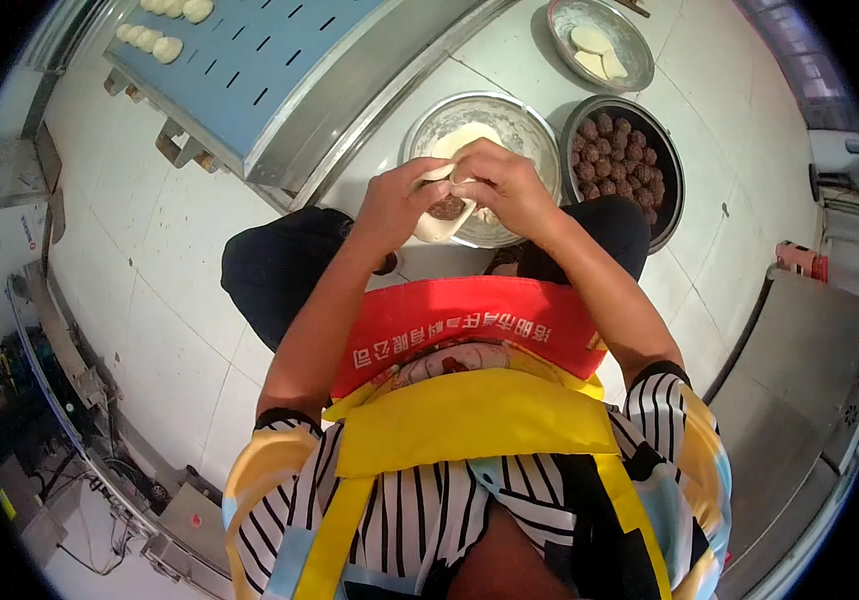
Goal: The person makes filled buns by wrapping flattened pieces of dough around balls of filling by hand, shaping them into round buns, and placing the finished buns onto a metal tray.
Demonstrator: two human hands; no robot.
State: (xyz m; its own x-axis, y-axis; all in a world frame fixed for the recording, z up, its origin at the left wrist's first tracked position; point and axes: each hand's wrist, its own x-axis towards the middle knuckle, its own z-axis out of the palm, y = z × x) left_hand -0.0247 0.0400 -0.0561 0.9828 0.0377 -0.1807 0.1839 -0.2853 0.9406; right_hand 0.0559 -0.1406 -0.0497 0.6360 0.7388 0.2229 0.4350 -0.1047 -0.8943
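Both hands pinch a round, pale dough wrapper (436,229) that is partly folded around a ball of brown filling (446,207). My left hand (396,205) grips its left and upper edge between thumb and fingers. From the other side, my right hand (511,192) pinches the upper right edge, fingertips meeting those of the left. Beneath the hands a metal bowl (532,125) dusted with flour holds more flat dough (469,138). To its right, a dark-rimmed round pan (674,170) is filled with several brown filling balls (617,160).
Farther back, another metal bowl (639,45) contains several flat dough pieces (592,45). A metal-framed blue slotted surface (249,60) at upper left carries several white dough buns (166,49). Pale tiles (164,300) cover the floor; a metal cabinet (799,370) stands right.
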